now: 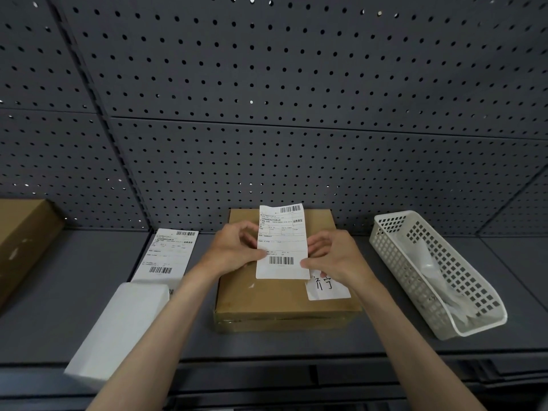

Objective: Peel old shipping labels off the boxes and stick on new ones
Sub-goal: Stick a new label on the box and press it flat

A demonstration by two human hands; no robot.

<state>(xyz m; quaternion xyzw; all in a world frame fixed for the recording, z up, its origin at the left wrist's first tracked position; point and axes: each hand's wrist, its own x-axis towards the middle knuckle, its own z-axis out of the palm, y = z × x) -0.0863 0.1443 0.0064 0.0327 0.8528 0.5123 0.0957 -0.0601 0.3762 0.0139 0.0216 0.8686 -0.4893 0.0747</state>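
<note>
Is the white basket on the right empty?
No, the white basket at the right of the shelf holds crumpled translucent backing paper lying along its bottom.

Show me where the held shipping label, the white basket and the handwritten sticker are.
held shipping label [281, 232]: head view, printed middle.
white basket [394, 250]: head view, left perforated wall.
handwritten sticker [326, 287]: head view, written part, on the box top.

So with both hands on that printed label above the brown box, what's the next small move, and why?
Probably lower the white barcoded shipping label flat onto the brown cardboard box and press it down. The left hand and right hand pinch its side edges, it is tilted up above the box top, and bare cardboard lies beneath it, beside a small white handwritten sticker.
</note>
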